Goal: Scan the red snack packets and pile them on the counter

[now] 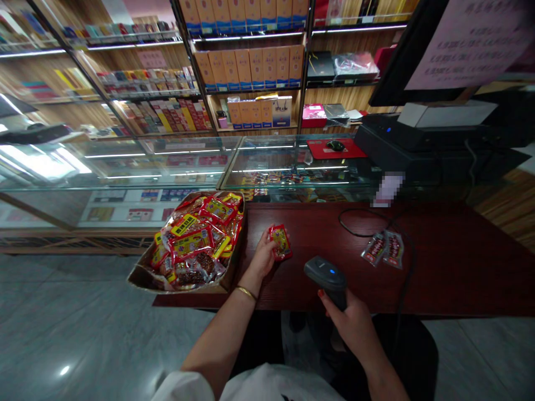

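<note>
My left hand is closed on a small red and yellow snack packet, held just above the dark red wooden table. In my right hand is a black barcode scanner with a small blue light on top, its head turned towards the packet. The two are apart. To the left of my left hand stands an open cardboard box heaped with similar snack packets. Two clear and dark packets lie flat on the table to the right.
A black cable runs over the table at the right. Behind stand glass display cases, with a mouse on a red mat. A monitor rises at the upper right. Shelves of boxed goods line the wall.
</note>
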The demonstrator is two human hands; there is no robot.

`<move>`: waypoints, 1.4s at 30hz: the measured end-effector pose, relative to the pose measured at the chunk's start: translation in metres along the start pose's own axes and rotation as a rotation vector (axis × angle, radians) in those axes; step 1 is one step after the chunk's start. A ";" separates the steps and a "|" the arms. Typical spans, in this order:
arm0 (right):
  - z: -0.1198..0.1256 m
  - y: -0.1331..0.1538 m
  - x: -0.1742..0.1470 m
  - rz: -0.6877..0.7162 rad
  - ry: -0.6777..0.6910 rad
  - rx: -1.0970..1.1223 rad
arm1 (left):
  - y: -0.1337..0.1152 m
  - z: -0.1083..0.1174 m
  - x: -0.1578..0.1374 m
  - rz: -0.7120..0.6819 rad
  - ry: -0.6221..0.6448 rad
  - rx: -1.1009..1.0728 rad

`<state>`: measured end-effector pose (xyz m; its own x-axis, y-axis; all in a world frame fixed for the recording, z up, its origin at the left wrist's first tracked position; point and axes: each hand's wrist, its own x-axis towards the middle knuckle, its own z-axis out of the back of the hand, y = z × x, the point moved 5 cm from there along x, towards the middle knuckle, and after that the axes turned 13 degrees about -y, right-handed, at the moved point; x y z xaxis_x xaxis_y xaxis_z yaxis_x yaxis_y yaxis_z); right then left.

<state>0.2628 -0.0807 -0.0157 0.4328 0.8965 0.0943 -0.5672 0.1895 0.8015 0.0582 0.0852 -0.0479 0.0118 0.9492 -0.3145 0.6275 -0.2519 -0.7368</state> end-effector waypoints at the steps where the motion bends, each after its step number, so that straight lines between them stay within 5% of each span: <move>1: -0.001 0.000 -0.001 -0.003 0.007 -0.004 | 0.001 0.001 0.000 -0.003 0.016 0.009; 42: 0.000 -0.009 0.002 -0.012 0.004 -0.064 | 0.008 0.010 0.012 0.000 -0.033 0.008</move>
<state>0.2683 -0.0802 -0.0228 0.4370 0.8957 0.0827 -0.6059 0.2251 0.7630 0.0552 0.0928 -0.0638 -0.0140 0.9424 -0.3341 0.6211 -0.2537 -0.7415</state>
